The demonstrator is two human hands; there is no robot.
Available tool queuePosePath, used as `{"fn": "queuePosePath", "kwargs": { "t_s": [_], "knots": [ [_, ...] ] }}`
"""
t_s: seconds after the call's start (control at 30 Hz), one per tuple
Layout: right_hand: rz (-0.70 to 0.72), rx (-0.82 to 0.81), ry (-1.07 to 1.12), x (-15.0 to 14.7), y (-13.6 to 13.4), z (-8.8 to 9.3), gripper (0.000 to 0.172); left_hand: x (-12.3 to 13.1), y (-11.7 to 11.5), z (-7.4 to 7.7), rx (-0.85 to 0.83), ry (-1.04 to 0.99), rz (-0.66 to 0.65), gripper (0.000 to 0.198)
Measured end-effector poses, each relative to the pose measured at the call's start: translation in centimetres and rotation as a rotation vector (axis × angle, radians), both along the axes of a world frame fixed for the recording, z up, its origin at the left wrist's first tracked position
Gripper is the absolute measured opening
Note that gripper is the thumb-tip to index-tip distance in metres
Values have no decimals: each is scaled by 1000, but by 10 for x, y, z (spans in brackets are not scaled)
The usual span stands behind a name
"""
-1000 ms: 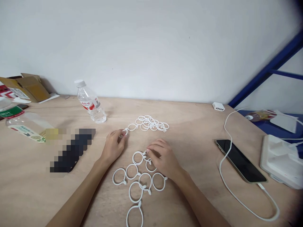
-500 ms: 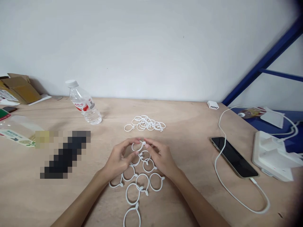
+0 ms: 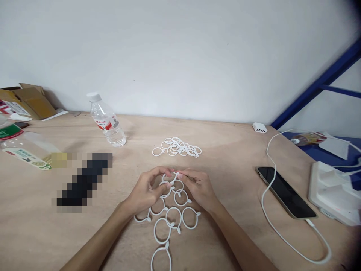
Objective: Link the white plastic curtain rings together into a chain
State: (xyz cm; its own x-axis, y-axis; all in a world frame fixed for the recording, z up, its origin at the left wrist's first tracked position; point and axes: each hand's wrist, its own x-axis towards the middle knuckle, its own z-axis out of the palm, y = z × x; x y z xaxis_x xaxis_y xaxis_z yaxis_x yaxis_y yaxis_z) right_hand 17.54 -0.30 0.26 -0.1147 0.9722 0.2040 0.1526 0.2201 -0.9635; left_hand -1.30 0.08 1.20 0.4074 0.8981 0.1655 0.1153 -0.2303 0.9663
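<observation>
Between my hands is a white curtain ring [image 3: 164,178] with a small eyelet. My left hand [image 3: 148,191] is closed, its thumb and index finger pinching the ring from the left. From the right, my right hand [image 3: 200,189] pinches the same ring near its eyelet, fingers together. Below and between the hands, several more white rings [image 3: 173,207] lie joined in a loose, branching group, which trails to a single ring [image 3: 161,259] at the bottom edge. Beyond my fingertips sits a heap of loose white rings [image 3: 180,146]. My fingers hide part of the held ring.
A water bottle [image 3: 108,126] stands at the back left, near a larger bottle [image 3: 26,145] and a cardboard box [image 3: 36,101]. A blurred dark object [image 3: 84,180] lies left. On the right are a phone [image 3: 287,194], its white cable [image 3: 266,214] and a white power strip [image 3: 335,192].
The camera has turned slightly left, so everything sits further right in the picture. My fingers have shifted on the held ring, and it looks more tilted. The other rings have stayed put.
</observation>
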Motion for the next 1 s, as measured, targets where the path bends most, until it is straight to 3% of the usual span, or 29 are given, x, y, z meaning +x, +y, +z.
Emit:
{"fn": "queuePosePath", "kwargs": {
  "t_s": [0.2,0.33,0.4,0.53,0.7,0.87,1.0],
  "knots": [
    [-5,-11,22,-2,-2,5,16,-1,-1,0,-45,-19,-13,16],
    [-4,10,8,-3,-3,7,16,-11,7,-1,-10,42,-31,38],
    [6,76,-48,-4,-4,8,14,-17,15,-3,47,166,38,40],
    [75,250,-194,-5,-6,8,14,-29,31,-16,285,599,388,48],
    [107,318,-251,-9,-8,7,17,-29,35,-29,422,995,404,52],
    [54,317,-255,-7,-7,8,13,-24,31,-27,442,1093,393,48],
    [17,329,-250,-6,-6,10,11,-25,33,-25,435,1035,513,50]
  ]
}}
